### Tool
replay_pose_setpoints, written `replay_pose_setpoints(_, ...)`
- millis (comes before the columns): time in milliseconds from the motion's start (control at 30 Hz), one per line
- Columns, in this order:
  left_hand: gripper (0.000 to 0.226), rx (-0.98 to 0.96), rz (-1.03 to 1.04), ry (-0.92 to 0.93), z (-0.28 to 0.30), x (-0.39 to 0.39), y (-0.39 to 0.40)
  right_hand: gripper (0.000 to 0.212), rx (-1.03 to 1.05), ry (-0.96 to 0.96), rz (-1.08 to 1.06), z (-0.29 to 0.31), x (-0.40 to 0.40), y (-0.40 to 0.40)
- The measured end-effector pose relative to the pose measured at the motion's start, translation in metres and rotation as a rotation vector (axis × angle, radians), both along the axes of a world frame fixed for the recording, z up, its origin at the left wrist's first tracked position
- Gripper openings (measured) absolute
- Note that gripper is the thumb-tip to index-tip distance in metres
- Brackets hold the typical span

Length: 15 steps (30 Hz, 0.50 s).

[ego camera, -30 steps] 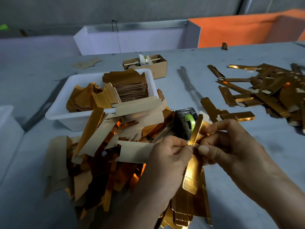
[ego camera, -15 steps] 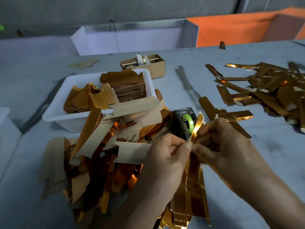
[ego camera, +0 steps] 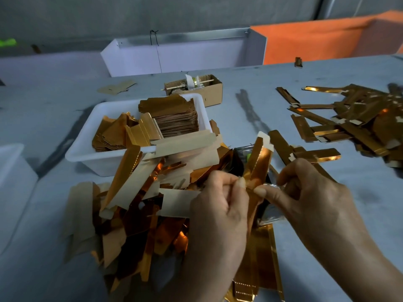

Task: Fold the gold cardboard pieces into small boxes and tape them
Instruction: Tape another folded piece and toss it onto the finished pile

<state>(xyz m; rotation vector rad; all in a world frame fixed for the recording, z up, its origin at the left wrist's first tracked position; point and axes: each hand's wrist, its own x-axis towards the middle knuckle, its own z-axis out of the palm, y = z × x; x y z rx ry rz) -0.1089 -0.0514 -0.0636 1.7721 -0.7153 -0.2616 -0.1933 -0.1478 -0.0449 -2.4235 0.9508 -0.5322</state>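
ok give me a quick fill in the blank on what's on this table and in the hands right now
1. Both hands pinch one long gold cardboard piece, the left hand and the ____ hand.
2. The white plastic tub holds stacked ____ cardboard pieces.
3. The small brown cardboard box sits ____ the tub, farther from the person.

Missing words: right; gold; behind

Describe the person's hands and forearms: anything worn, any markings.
Both are bare. The left hand and the right hand show no gloves, rings, watch or bands, and no sleeve reaches either forearm within the frame. The nails are short and unpainted. No tattoos, plasters or other markings show, though the dim light could hide small ones.
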Motion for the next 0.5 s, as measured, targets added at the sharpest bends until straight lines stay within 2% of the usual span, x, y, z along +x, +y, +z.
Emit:
replay_pose_setpoints(100, 0.013, 0.042, -0.027, 0.003, 0.004, 0.005, 0.000, 0.048, 0.339, -0.215, 0.034, -0.007, -0.003, -0.010)
replay_pose_setpoints(167, 0.008, 0.062, -0.057, 0.062, 0.006, 0.007, 0.000, 0.054, 0.561, -0.286, 0.088, -0.011, -0.001, -0.012)
replay_pose_setpoints(267, 0.007, 0.103, -0.087, 0.156, 0.008, 0.011, 0.002, 0.036, 0.799, -0.386, 0.198, -0.011, 0.009, -0.009)
replay_pose_setpoints(367, 0.013, 0.075, -0.115, 0.309, 0.010, 0.017, 0.005, 0.024, 0.892, -0.395, 0.253, -0.011, 0.014, -0.012)
replay_pose_setpoints(500, 0.012, 0.047, -0.096, 0.465, 0.011, 0.028, 0.005, 0.031, 0.897, -0.333, 0.301, -0.011, 0.017, -0.018)
